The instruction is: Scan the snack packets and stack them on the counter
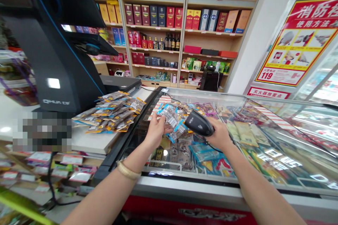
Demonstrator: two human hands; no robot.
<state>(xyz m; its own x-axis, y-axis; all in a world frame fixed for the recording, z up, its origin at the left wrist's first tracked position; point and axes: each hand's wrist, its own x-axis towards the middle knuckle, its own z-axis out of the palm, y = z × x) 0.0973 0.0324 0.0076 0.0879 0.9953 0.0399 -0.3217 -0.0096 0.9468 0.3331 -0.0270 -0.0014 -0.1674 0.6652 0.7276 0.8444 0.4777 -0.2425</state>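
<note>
My left hand (157,128), below a gold bracelet-wearing wrist, pinches the edge of a small clear snack packet (170,115) with blue trim. My right hand (220,134) is wrapped round a black handheld scanner (199,123), whose head points left toward the packets. More small packets lie beneath and beside the held one on the glass freezer lid (169,164). To the left, a heap of similar packets (113,110) with orange and blue edges rests on the white counter (92,142). The scanner's handle is mostly hidden by my right fingers.
A large black register terminal (66,49) stands at the left, near a tub (19,91) with purple straps. Behind the freezer are shelves (155,28) of boxes and bottles. A thin cable runs over the glass. A red and yellow poster (298,42) hangs on the right wall.
</note>
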